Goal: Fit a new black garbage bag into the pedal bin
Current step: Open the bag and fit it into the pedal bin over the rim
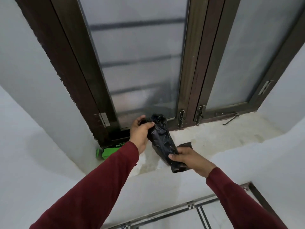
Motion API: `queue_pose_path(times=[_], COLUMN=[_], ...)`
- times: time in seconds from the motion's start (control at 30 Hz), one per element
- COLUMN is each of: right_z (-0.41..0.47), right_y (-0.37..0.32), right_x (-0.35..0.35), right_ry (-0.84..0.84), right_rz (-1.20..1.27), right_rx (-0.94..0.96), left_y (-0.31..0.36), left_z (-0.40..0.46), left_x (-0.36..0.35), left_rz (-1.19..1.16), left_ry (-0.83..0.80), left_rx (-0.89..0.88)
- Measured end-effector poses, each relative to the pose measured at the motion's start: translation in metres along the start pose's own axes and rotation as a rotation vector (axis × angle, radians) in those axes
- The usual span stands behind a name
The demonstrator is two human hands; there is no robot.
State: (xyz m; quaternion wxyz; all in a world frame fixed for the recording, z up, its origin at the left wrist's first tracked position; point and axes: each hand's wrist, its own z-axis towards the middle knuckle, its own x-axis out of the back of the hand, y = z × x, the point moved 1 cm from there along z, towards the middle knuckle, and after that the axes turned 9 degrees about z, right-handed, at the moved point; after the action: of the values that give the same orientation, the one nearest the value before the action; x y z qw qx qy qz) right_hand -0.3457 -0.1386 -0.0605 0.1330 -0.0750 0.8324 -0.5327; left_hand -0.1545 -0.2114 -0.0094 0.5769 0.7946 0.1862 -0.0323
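I'm gripping the rolled black garbage bag (160,139) over the windowsill (222,138), left hand (140,132) curled around the top, right hand (188,158) pinching the bottom; I'm thinking steady, even pulling unrolls it cleanly

One text only is found: on the green box (107,152) lying on the window sill (214,138) by the left frame corner, white letters on a dark strip are seen upside down, reading "AGE BAGS". The start of the wording is cut off by the sleeve (115,162) of the left arm, so the full line cannot be told. No brand, number or sign is legible elsewhere; nothing is printed on the black garbage bag (162,139) that can be read.
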Motion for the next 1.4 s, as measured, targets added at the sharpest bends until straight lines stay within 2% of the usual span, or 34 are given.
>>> queue_pose_path(times=[0.1, 0.23, 0.3, 0.33, 0.4, 0.47, 0.53, 0.7, 0.77, 0.83, 0.9, 1.0, 1.07, 1.1, 1.13, 1.2, 1.23, 1.3, 1.4], right_z=[-0.019, -0.038, -0.052, -0.062, -0.085, -0.108, -0.13, -0.157, -0.169, -0.179, -0.186, -0.201, -0.208, -0.212, -0.217, -0.224, -0.231, -0.241, -0.256], right_y=[-0.001, -0.016, -0.017, -0.012, 0.002, 0.024, 0.042, 0.052, 0.054, 0.059, 0.065, 0.073, 0.078, 0.08, 0.085, 0.095, 0.1, 0.109, 0.122], right_x=[-0.028, -0.064, -0.081, -0.092, -0.11, -0.127, -0.15, -0.193, -0.208, -0.222, -0.238, -0.262, -0.269, -0.275, -0.28, -0.292, -0.302, -0.318, -0.347], right_ry=[0.032, 0.132, 0.239, 0.265, 0.256, 0.202, 0.127, 0.169, 0.126, 0.076, 0.088, 0.221, 0.292, 0.309, 0.317, 0.3, 0.272, 0.238, 0.21], right_rz=[0.223, 0.529, 0.605, 0.595, 0.476, 0.331, 0.314, 0.448, 0.538, 0.545, 0.457, 0.447, 0.484, 0.489, 0.498, 0.508, 0.492, 0.406, 0.097], right_rx=[0.083, 0.209, 0.171, 0.139, 0.066, -0.061, -0.124, -0.018, -0.036, -0.067, -0.035, -0.018, -0.04, -0.051, -0.056, -0.073, -0.088, -0.107, -0.021], left_y=[0.0, -0.013, -0.02, -0.022, -0.023, -0.023, -0.022, -0.031, -0.034, -0.037, -0.041, -0.044, -0.04, -0.038, -0.036, -0.038, -0.042, -0.049, -0.05], left_z=[-0.027, -0.074, -0.092, -0.1, -0.111, -0.121, -0.139, -0.18, -0.202, -0.219, -0.232, -0.272, -0.303, -0.321, -0.337, -0.369, -0.384, -0.4, -0.422], left_x=[0.026, 0.071, 0.095, 0.105, 0.12, 0.128, 0.14, 0.176, 0.191, 0.204, 0.216, 0.243, 0.259, 0.267, 0.274, 0.283, 0.291, 0.303, 0.332], left_rz=[0.08, 0.416, 0.498, 0.531, 0.499, 0.416, 0.438, 0.851, 0.963, 1.094, 1.184, 1.07, 0.957, 0.868, 0.785, 0.736, 0.744, 0.64, 0.327], left_ry=[-0.125, -0.603, -0.682, -0.673, -0.557, -0.425, -0.344, -0.202, -0.113, -0.049, -0.001, 0.12, 0.266, 0.263, 0.18, -0.06, -0.126, -0.106, 0.086], left_rx=[-0.021, 0.223, 0.244, 0.212, 0.154, 0.108, 0.04, -0.195, -0.275, -0.313, -0.248, -0.13, -0.257, -0.293, -0.264, -0.081, 0.013, 0.091, 0.105])
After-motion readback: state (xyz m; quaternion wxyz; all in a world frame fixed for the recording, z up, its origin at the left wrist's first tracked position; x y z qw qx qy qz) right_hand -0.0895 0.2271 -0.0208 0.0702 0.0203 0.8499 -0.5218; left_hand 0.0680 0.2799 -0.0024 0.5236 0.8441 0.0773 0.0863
